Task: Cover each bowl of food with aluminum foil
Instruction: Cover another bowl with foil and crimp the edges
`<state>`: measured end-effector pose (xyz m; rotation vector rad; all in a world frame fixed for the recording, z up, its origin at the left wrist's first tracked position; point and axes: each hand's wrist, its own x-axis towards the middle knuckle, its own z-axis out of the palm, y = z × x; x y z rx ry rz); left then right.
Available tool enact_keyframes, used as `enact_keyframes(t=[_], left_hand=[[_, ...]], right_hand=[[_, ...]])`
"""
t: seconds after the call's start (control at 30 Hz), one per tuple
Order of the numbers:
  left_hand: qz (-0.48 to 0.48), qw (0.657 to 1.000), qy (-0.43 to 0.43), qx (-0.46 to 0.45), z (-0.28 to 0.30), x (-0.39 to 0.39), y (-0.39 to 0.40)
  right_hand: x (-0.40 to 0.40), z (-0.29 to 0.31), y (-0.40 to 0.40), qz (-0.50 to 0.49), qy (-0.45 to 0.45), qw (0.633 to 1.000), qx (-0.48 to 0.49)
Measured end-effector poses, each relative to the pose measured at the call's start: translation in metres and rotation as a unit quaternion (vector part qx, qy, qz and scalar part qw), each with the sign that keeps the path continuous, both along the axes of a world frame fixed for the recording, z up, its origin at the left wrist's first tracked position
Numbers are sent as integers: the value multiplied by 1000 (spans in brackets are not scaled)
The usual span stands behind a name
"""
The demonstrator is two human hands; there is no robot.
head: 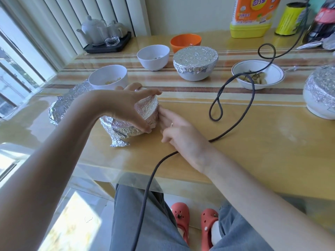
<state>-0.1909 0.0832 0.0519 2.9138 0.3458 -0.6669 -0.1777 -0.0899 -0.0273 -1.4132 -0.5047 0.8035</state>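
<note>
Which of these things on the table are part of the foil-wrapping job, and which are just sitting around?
Part of the job: foil-wrapped bowl under both hands, uncovered white bowls, rimmed bowl, orange bowl, loose foil.
Lying about: tea set, detergent bottle, dark cable.

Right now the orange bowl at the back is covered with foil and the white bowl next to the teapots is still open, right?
Not quite. The head view shows the orange bowl uncovered; the foil is on the white bowl just in front of it. The white bowl nearest the teapots is still open, as you said.
</note>
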Motion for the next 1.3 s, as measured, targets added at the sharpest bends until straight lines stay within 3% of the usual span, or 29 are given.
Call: enact_keyframes(t=[0.07,0.13,0.23,0.37,0.5,0.63,0.87,1.13,1.3], left_hand=[[0,1000,-1,1,0,0,0],[-3,1000,-4,-1,0,0,-1],[-2,1000,-14,4,0,-1,-2],[38,999,-25,20,-5,2,-3],[79,997,0,17,-5,6,-7],[42,999,28,14,5,2,0],[-26,999,37,2,-2,3,9],[-17,999,47,2,0,0,5],[1,998,53,20,3,0,-1]], right_hand=[[11,3,-2,-31,35,999,12],[14,6,5,-50,-12,999,-11],[12,4,19,5,-74,997,-3],[35,1,12,9,-55,998,-18],[45,-1,-3,-30,-210,971,-112],[46,-2,3,-21,-315,938,-146],[54,-4,11,-52,-377,918,-114],[73,9,18,24,-410,901,-141],[91,34,32,100,-473,851,-205]])
